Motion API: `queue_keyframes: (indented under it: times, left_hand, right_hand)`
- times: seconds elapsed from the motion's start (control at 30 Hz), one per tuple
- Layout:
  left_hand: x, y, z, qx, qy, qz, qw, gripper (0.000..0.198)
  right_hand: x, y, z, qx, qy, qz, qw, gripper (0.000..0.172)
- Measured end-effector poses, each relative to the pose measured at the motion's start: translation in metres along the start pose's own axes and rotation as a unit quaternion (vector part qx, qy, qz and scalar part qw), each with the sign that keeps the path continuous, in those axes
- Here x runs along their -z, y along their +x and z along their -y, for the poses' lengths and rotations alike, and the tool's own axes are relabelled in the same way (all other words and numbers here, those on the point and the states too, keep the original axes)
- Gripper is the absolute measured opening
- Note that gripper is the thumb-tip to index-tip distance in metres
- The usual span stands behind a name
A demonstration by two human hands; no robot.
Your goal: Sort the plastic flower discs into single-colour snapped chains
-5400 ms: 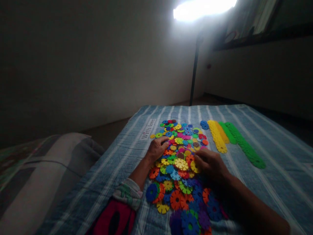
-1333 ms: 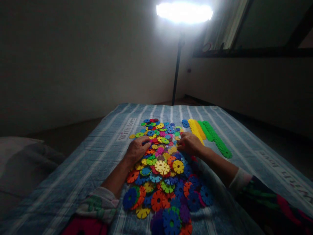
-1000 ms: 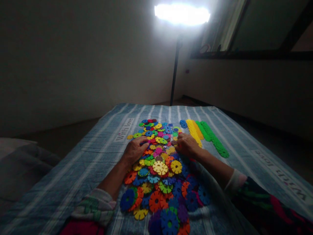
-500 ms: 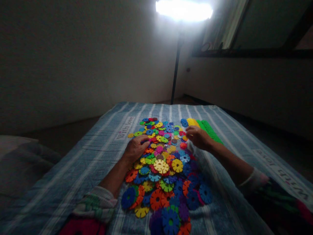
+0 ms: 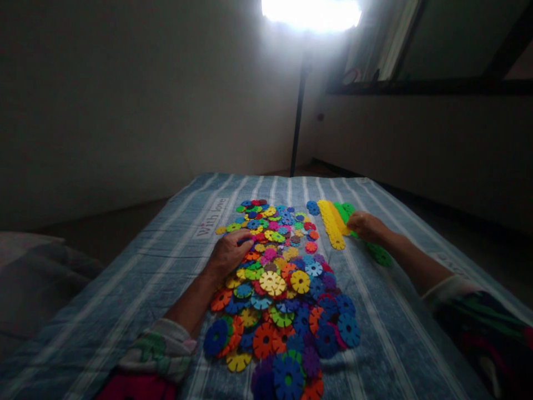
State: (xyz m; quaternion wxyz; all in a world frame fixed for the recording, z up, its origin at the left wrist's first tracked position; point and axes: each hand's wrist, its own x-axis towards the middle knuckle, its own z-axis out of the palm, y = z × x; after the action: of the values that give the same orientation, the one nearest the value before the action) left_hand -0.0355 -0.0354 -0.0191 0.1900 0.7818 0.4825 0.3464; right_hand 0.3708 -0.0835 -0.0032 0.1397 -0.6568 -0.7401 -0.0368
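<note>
A long pile of notched, flower-shaped plastic discs in many colours runs down the middle of the bed-like surface. My left hand rests at the pile's left side, its fingers curled in among the discs. A bit of purple shows at those fingertips; what they grip is hidden. To the right of the pile lie overlapping rows of discs: a yellow row, an orange-yellow one beside it, and a green row. My right hand is at the near end of the orange-yellow row, fingers pinched together, covering part of the green row.
Blue discs lie at the far left of the rows. A striped blue cloth covers the surface. Behind its far edge stands a lit lamp on a dark pole. Pale fabric is at the left.
My right hand has moved right, from the pile's right edge to the rows of discs, uncovering the yellow row. My left hand stays nearly in place.
</note>
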Motion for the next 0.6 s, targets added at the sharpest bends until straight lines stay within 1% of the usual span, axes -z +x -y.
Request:
queue_keyframes:
  times: [0.1,0.2,0.33,0.43,0.5,0.6]
  left_hand:
    - [0.000,0.000,0.002,-0.004,-0.004,0.002,1.000,0.029]
    - [0.000,0.000,0.000,-0.001,-0.004,0.002,1.000,0.030]
    - [0.001,-0.001,-0.004,0.001,0.000,0.003,1.000,0.028]
    - [0.002,-0.001,-0.007,-0.006,-0.003,0.001,1.000,0.027]
    - [0.002,-0.001,-0.008,-0.009,-0.004,0.002,1.000,0.027]
    - [0.002,-0.002,-0.009,-0.011,-0.003,0.006,1.000,0.026]
  right_hand:
    - [-0.001,0.002,0.002,0.015,-0.016,0.033,0.999,0.022]
    - [0.003,0.002,0.005,0.000,-0.047,0.045,0.998,0.024]
    - [0.011,0.000,0.012,-0.033,-0.064,0.025,0.997,0.024]
    - [0.015,-0.001,0.025,-0.044,-0.067,0.006,0.997,0.023]
    - [0.016,-0.002,0.039,-0.027,-0.063,-0.006,0.998,0.022]
    - [0.016,-0.002,0.067,0.048,-0.023,-0.020,0.998,0.021]
